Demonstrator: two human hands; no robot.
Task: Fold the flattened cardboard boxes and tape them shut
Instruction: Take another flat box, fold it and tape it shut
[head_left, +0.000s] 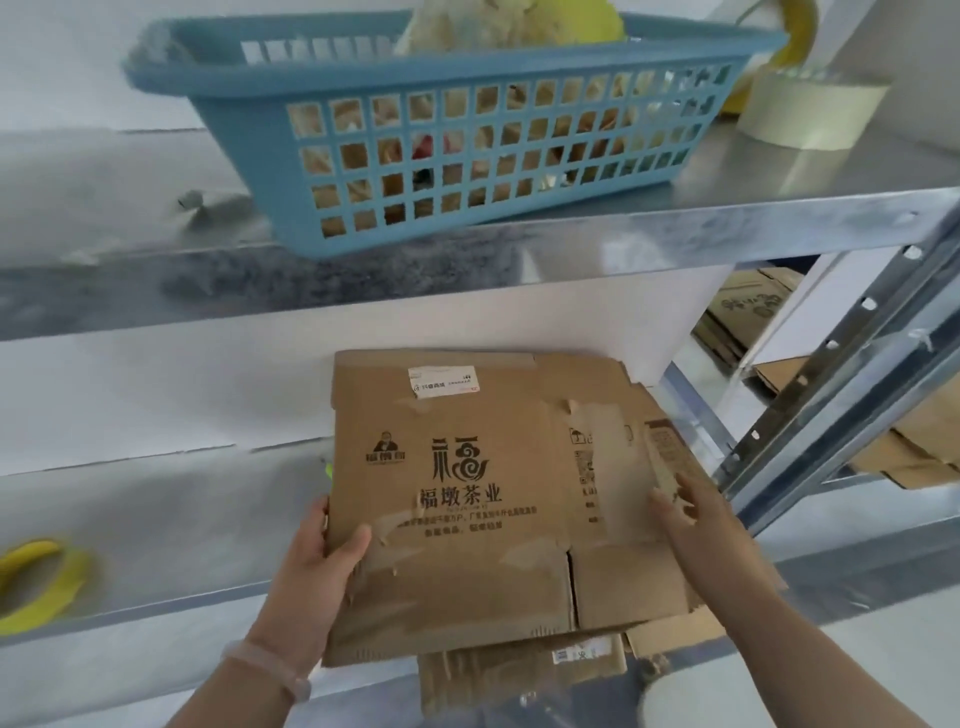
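Flattened cardboard box (467, 499) lies print-side up on the lower metal shelf (156, 519), on top of more flattened cardboard (519, 670). Left hand (317, 566) grips its left edge, thumb on top, fingers wrapped round the edge. Right hand (691, 514) lies on the top face by the right edge; it is blurred, so can't tell if it grips. On the upper shelf (779, 171): blue basket (441, 130), pale tape roll (810, 109). Yellow tape ring (36, 577) far left on the lower shelf.

Upper metal shelf (727, 228) is carrying a blue basket (467, 156) and tape roll (810, 111); lower shelf (182, 545) is bearing flattened cardboard (519, 670) and a yellow ring (36, 582).
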